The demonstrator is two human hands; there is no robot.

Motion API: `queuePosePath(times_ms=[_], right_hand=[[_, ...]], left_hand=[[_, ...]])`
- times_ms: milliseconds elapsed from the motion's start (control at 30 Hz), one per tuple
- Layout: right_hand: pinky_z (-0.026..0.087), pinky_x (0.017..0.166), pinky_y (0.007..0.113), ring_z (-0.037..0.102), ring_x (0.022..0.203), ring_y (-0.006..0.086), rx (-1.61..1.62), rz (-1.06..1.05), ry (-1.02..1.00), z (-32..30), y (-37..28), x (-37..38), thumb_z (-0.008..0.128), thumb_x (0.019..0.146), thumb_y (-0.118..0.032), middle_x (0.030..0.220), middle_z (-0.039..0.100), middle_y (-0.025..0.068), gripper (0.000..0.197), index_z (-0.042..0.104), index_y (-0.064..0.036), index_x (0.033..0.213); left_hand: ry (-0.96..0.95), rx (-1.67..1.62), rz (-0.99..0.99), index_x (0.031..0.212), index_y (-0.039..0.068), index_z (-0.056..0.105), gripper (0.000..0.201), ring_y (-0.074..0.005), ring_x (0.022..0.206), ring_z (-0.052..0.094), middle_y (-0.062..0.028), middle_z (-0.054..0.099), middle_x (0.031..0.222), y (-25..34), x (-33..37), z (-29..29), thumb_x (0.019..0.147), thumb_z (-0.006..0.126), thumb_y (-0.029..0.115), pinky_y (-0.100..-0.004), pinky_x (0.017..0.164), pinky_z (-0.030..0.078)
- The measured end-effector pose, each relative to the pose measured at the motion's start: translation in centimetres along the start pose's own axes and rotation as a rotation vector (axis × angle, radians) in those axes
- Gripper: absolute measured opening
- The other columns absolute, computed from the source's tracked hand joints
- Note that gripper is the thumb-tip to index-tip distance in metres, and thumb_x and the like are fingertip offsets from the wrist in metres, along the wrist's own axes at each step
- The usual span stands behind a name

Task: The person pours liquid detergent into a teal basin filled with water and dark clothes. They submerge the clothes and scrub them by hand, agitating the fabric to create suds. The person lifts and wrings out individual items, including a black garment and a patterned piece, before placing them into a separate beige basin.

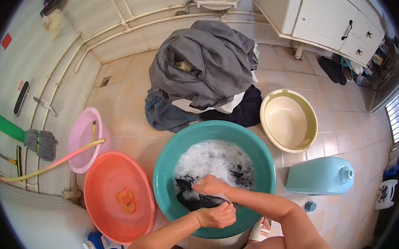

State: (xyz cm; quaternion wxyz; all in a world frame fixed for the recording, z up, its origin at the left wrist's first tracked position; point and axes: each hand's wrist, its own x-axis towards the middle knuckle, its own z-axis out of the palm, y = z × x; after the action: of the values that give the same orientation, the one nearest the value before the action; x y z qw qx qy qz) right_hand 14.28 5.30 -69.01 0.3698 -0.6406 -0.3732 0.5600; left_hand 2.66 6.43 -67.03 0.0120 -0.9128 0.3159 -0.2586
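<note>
A large teal basin (161,186) stands on the floor before me, holding sudsy water (210,155) and dark wet cloth. My left hand (218,215) is closed on a black garment (199,201) near the basin's front side. Just beyond it, my right hand (211,186) also grips the black cloth, with its fingers partly hidden. The two hands are close together over the foam. What kind of garment it is cannot be made out. More black fabric (241,172) shows through the suds to the right.
A heap of clothes (200,60) lies behind the basin. Left are an orange basin (94,195), a pink basin (75,141) and a hose (64,158). Right are a cream basin (288,121), a light-blue jug (319,176) and its cap (310,206). A blue bottle (104,245) stands lower left.
</note>
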Motion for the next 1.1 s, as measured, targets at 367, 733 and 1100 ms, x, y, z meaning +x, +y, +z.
queuePosePath(times_ms=[367,733,1100], right_hand=[[0.037,0.096,0.031,0.053,0.105,0.0193,1.062,0.342,0.159,-4.2,2.0,-3.2,0.046,0.082,-0.063,0.116,0.056,0.009,0.071,0.051,-0.002,0.118],[0.043,0.092,0.037,0.055,0.104,0.0248,1.346,-0.378,0.893,-14.9,-0.3,-7.4,0.063,0.077,-0.039,0.115,0.057,0.011,0.053,0.052,-0.0051,0.117],[0.038,0.089,0.037,0.046,0.111,0.0201,0.903,-0.133,1.324,-20.2,7.9,-5.2,0.06,0.079,-0.012,0.122,0.043,0.006,0.056,0.038,-0.0117,0.13]], left_hand=[[0.555,-0.579,-1.477,0.101,0.002,0.046,0.032,-0.0217,0.097,0.049,-0.0104,0.05,0.102,-4.2,1.0,-1.2,0.076,0.06,0.015,-0.0341,0.088,0.038],[0.182,-1.259,-1.734,0.107,0.003,0.055,0.034,-0.0173,0.088,0.058,-0.008,0.059,0.102,-5.8,-3.3,2.7,0.086,0.058,0.029,-0.0298,0.073,0.046],[-0.617,-0.444,-1.413,0.115,0.004,0.054,0.055,-0.0359,0.123,0.032,-0.0197,0.041,0.129,-1.3,-6.7,4.1,0.071,0.071,0.033,-0.0464,0.1,0.029]])
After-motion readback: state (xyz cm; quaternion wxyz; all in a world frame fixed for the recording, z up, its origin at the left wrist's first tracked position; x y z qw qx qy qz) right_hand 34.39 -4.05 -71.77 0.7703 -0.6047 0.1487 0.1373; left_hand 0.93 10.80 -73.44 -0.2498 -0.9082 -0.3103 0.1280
